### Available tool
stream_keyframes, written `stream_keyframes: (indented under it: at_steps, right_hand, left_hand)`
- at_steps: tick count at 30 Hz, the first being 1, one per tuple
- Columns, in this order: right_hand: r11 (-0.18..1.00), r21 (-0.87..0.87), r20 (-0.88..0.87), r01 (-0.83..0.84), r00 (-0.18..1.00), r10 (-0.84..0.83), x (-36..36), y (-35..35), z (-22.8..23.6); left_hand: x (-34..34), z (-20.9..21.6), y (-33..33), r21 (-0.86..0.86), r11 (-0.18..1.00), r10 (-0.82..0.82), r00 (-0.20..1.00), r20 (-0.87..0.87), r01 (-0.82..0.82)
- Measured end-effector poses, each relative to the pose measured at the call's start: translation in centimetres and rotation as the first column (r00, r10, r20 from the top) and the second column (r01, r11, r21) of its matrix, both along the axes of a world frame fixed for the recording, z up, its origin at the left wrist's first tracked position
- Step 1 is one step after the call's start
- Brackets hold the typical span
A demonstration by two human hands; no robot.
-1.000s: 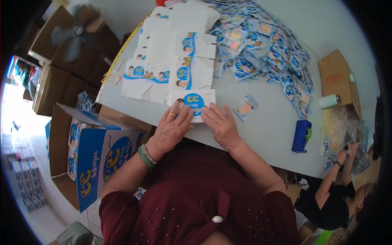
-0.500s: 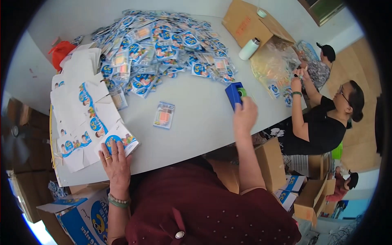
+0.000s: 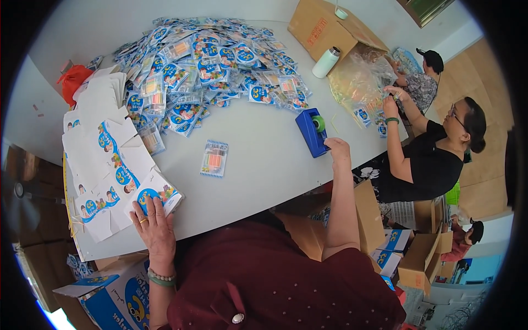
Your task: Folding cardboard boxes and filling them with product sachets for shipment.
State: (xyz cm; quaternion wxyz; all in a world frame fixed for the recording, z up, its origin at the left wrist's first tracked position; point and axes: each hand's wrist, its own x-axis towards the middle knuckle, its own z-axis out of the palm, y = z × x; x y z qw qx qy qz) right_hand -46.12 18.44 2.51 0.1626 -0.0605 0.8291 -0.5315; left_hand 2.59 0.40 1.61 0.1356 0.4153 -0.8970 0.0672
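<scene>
Tape dispenser (image 3: 306,132), blue with a green roll (image 3: 318,123), stands on the pale table (image 3: 253,170), and the right hand (image 3: 338,151) is at its near end, thumb and fingers drawn together (whether they pinch any tape, I cannot tell). The left hand (image 3: 155,225) lies on a white box (image 3: 169,193) with blue print at the table's near edge, its fingers stretched out and gripping nothing. Overlapping white cartons (image 3: 91,146) spread just beyond that box and to its left. One packet (image 3: 214,158) lies by itself between box and dispenser, with a big pile of packets (image 3: 214,71) behind it. Farther right, a pale bottle (image 3: 326,63) stands just beside a brown carton (image 3: 316,33), and a person in black (image 3: 423,165) stretches their arms toward clear plastic (image 3: 357,77).
</scene>
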Motion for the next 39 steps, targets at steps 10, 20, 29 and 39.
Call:
stream_keyframes:
  at_steps: [10,20,29,39]
  right_hand:
    - [0.824,-0.476,0.321,0.307,0.933,-0.162,0.1,1.2,-1.3]
    - [0.557,-0.74,0.313,0.377,0.926,-0.211,3.7,2.1,-4.9]
    - [0.92,-0.367,0.245,0.139,0.968,-0.049,2.1,4.3,-5.0]
    - [0.652,-0.402,0.237,-0.643,0.615,0.752,26.8,-10.7,3.1]
  left_hand:
    - [-0.1,-0.2,-0.1,-0.012,1.0,0.001,1.0,0.001,-0.001]
    - [-0.1,-0.3,-0.2,-0.015,1.0,-0.01,1.0,0.002,0.01]
    - [1.9,0.5,-0.9,0.054,0.994,-0.071,0.957,-0.283,0.09]
    - [-0.8,-1.0,-0.1,-0.189,0.98,0.011,0.971,-0.239,-0.058]
